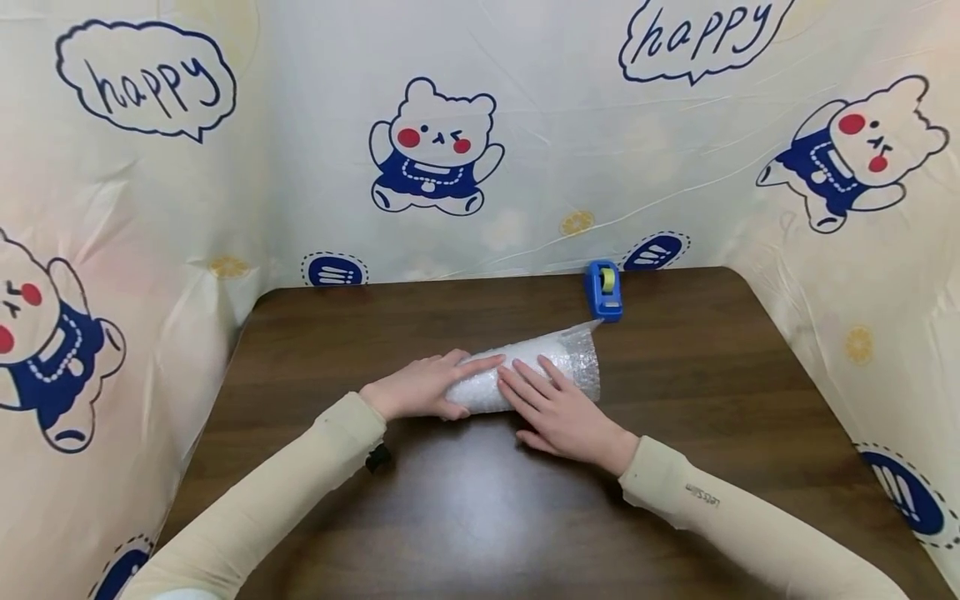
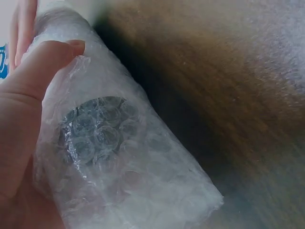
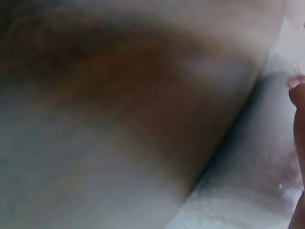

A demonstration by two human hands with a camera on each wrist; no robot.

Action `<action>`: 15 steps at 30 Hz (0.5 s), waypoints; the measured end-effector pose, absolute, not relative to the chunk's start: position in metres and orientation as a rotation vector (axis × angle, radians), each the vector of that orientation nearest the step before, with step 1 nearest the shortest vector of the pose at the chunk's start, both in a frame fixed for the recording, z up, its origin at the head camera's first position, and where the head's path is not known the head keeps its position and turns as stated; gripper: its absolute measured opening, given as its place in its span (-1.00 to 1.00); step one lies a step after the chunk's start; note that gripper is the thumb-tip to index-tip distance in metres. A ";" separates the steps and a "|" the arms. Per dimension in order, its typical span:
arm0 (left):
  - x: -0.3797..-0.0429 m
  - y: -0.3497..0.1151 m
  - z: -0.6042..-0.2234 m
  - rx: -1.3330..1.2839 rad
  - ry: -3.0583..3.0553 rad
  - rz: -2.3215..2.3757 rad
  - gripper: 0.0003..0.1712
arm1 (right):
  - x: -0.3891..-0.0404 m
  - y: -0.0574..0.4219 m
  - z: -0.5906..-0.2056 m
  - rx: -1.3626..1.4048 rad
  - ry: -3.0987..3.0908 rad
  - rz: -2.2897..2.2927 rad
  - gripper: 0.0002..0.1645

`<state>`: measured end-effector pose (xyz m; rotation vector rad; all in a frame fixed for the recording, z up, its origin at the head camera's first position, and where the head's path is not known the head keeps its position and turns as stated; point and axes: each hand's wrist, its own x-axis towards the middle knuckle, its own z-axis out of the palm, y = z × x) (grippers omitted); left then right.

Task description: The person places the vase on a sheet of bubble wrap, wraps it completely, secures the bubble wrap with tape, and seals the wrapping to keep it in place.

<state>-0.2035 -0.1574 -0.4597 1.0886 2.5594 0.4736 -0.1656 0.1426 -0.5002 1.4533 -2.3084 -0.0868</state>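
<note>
A roll of clear bubble wrap (image 1: 483, 392) lies slantwise on the table, with a loose flared end towards the right. My left hand (image 1: 420, 387) grips its left end, the thumb on one side and the fingers over the other. Across the right half of the roll my right hand (image 1: 564, 418) rests, fingers stretched out flat. The left wrist view shows a dark round-edged shape through the bubble wrap (image 2: 143, 181); what it belongs to is hidden. In the blurred right wrist view the wrap (image 3: 248, 157) appears beside the thumb.
Just beyond the roll's right end stands a blue tape dispenser (image 1: 604, 292) with yellowish tape, close to the back edge of the brown wooden table (image 1: 465, 517). A printed cloth (image 1: 540, 167) with bears surrounds the table at the back and both sides.
</note>
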 end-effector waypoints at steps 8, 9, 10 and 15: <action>-0.204 -0.158 -0.456 1.085 2.574 0.493 0.06 | -0.166 0.151 -0.500 1.518 -2.337 -0.164 -0.06; -0.204 -0.157 -0.457 1.090 2.575 0.484 0.07 | -0.166 0.153 -0.499 1.526 -2.336 -0.156 -0.09; -0.204 -0.157 -0.457 1.094 2.574 0.482 0.08 | -0.166 0.155 -0.499 1.537 -2.335 -0.142 -0.11; -0.202 -0.155 -0.462 1.086 2.596 0.460 0.25 | -0.165 0.161 -0.501 1.586 -2.301 -0.083 -0.21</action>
